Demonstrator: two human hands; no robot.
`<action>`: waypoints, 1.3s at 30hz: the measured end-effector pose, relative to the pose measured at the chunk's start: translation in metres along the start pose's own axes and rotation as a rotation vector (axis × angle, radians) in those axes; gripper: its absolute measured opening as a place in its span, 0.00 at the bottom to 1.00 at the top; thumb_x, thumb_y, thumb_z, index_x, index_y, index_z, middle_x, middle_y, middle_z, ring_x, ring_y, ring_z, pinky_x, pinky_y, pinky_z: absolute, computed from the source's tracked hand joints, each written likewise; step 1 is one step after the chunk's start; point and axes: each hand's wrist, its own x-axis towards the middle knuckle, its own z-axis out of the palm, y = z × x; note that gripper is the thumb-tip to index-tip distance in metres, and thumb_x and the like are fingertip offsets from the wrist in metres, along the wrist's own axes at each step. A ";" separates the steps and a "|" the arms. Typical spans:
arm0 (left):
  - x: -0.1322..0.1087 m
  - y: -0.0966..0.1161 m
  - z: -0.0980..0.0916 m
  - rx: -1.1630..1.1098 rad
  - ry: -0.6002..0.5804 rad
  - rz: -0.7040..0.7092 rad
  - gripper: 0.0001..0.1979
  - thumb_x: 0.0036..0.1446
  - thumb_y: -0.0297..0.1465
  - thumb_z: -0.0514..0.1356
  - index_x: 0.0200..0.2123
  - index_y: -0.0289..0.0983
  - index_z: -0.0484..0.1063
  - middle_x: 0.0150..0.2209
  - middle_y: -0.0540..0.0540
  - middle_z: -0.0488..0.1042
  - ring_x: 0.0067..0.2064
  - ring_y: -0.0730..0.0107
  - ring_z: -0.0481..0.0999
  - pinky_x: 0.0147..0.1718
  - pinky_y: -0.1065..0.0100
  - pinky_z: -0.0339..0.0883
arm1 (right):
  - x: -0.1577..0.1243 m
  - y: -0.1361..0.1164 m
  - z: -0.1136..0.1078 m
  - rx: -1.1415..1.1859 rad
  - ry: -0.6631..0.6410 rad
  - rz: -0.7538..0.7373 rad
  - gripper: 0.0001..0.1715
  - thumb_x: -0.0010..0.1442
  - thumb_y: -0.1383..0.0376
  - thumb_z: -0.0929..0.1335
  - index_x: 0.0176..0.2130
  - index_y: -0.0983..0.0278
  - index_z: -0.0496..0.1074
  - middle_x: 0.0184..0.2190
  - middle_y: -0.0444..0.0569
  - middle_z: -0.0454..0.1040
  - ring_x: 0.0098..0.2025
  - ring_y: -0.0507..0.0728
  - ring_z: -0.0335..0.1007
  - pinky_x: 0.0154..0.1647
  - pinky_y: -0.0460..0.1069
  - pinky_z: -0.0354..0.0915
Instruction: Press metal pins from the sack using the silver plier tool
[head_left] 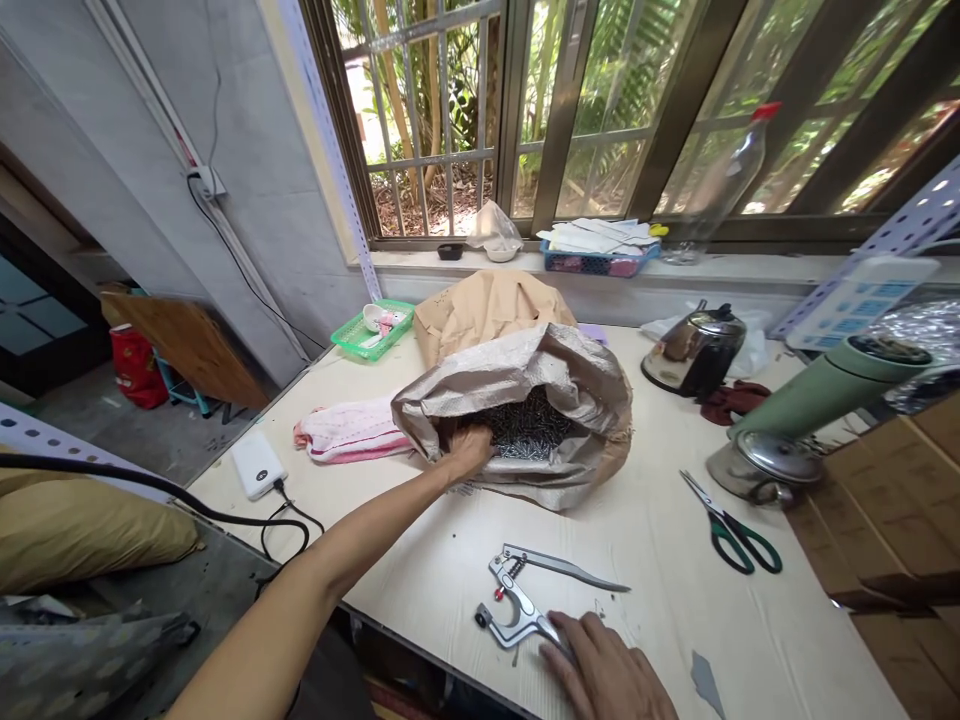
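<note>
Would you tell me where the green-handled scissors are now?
In the head view, the scissors lie on the table, right of the silver bag, near the green machine's base.

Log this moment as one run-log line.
left hand: inside open crinkled silver sack of small metal parts, grip hidden | right hand: flat on silver metal snap pliers | green-handled scissors: lying untouched
</note>
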 end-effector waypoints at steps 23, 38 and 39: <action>-0.052 -0.013 0.001 -0.752 0.498 0.209 0.05 0.49 0.29 0.57 0.23 0.36 0.65 0.21 0.55 0.65 0.24 0.78 0.64 0.25 0.76 0.58 | 0.150 0.021 0.032 0.099 -0.277 0.509 0.12 0.61 0.69 0.58 0.41 0.67 0.67 0.40 0.57 0.72 0.40 0.57 0.69 0.37 0.48 0.58; -0.146 -0.088 0.020 -1.321 0.210 -0.200 0.19 0.40 0.38 0.67 0.33 0.31 0.70 0.24 0.47 0.74 0.23 0.74 0.72 0.25 0.71 0.67 | 0.161 -0.045 0.010 0.348 -0.103 0.134 0.15 0.62 0.64 0.58 0.44 0.63 0.68 0.40 0.52 0.73 0.43 0.56 0.69 0.42 0.50 0.63; -0.149 -0.087 0.024 -1.330 0.193 -0.199 0.20 0.40 0.39 0.67 0.33 0.31 0.70 0.25 0.46 0.75 0.24 0.73 0.73 0.26 0.70 0.67 | 0.148 -0.040 0.004 0.343 -0.093 0.120 0.15 0.62 0.62 0.58 0.42 0.62 0.69 0.38 0.52 0.73 0.42 0.57 0.70 0.41 0.51 0.63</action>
